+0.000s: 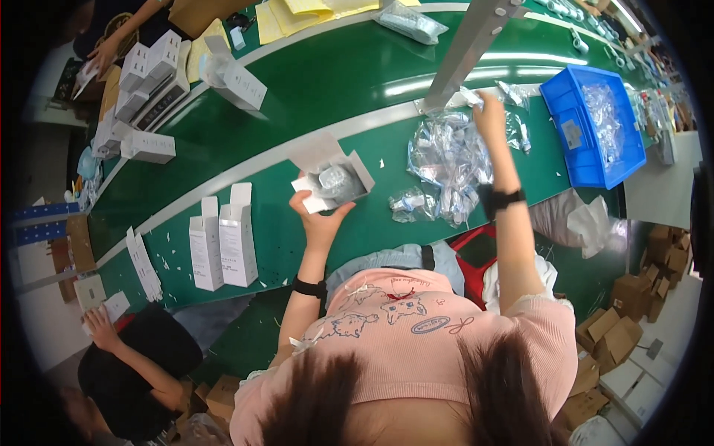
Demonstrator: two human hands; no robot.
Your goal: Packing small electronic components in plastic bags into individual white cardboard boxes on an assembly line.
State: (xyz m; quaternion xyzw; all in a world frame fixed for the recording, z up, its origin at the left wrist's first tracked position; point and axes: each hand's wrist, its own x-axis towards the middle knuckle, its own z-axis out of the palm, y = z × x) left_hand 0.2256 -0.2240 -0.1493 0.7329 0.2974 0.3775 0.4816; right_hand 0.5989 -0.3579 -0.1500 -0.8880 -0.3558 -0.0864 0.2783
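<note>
My left hand (321,219) is wrapped round a small white carton (360,176) with its flaps open. Inside the carton lies a clear, plastic-wrapped item (336,177); its kind does not show. Stretched out to the right, my right hand (489,115) is closed at the fingertips on a small clear-bagged part (470,97) by the base of the metal post. Below that hand spreads a pile of small clear bags (446,152) with white and blue parts in them. A few more bagged parts (513,93) lie just right of the hand.
A slanted metal post (470,48) rises beside my right hand. A blue bin (573,149) of clear bags stands at the right. Two upright white cartons (236,238) and flat cartons (143,264) are at the left. Co-workers' hands (100,327) handle things at the far left.
</note>
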